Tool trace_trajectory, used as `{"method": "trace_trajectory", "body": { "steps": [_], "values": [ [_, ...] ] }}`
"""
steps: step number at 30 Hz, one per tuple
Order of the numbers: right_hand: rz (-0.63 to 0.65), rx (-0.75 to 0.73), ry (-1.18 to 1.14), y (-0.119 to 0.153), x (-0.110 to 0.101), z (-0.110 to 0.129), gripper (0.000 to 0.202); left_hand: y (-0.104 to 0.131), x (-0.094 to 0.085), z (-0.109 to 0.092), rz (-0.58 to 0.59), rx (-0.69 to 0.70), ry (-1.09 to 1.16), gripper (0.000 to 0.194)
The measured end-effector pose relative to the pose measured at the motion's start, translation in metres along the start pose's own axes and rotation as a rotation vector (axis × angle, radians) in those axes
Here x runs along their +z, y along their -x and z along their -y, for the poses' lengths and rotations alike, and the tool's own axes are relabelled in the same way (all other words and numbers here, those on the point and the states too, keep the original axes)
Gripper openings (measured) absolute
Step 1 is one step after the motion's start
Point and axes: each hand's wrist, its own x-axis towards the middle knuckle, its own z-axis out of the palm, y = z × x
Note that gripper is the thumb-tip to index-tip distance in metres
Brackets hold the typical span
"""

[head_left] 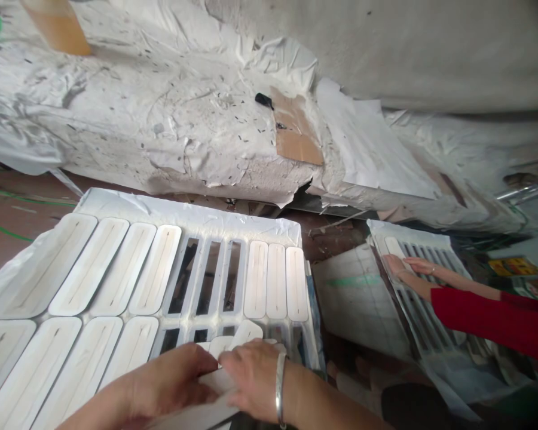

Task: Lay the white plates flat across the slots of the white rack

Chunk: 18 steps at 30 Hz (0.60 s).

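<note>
Probably slip risk: left hand (174,379) and right hand (255,370) pinch a white round-cornered strip (219,381) at bottom centre; a loose grip could drop it through the slotted rack (192,218), or the bangle (279,382) could snag neighbours. Counts: eight wide panels (155,269) left, three narrow panels (275,280) centre, three dark upper-row slots (210,278), one bangle, two co-worker hands (399,269) at right; pieces near fingers overlap, uncountable
</note>
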Motion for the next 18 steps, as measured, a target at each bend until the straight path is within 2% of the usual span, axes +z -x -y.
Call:
{"method": "trace_trajectory", "body": {
  "steps": [1,2,3,5,6,7,9,13,16,18],
  "values": [
    [0.028,0.065,-0.047,-0.002,0.001,-0.007,0.033,-0.006,-0.017,-0.005,0.019,0.046,0.039,0.023],
    [-0.010,0.157,-0.141,-0.003,0.003,-0.018,0.023,-0.013,-0.034,-0.007,-0.069,0.089,0.115,0.024],
    [-0.103,0.253,-0.284,-0.004,0.005,-0.032,0.019,-0.019,-0.048,-0.005,-0.233,0.121,0.216,0.027],
    [-0.375,0.408,-0.649,-0.006,0.014,-0.063,0.021,-0.032,-0.067,0.007,-0.597,0.157,0.459,0.037],
    [-0.501,0.457,-0.826,-0.008,0.020,-0.078,0.025,-0.039,-0.069,0.015,-0.693,0.156,0.556,0.043],
    [-0.596,0.477,-0.978,-0.011,0.026,-0.091,0.029,-0.046,-0.068,0.023,-0.709,0.145,0.624,0.049],
    [-0.707,0.501,-1.146,-0.020,0.040,-0.109,0.037,-0.064,-0.052,0.037,-0.589,0.096,0.659,0.055],
    [-0.815,0.620,-1.086,-0.033,0.058,-0.123,0.033,-0.107,0.000,0.044,-0.356,-0.021,0.650,0.061],
    [-0.843,0.605,-1.089,-0.027,0.059,-0.125,0.036,-0.133,0.024,0.034,-0.278,-0.102,0.690,0.056],
    [-0.833,0.595,-1.142,-0.023,0.053,-0.127,0.039,-0.145,0.028,0.026,-0.281,-0.139,0.683,0.053]
  ]
}}
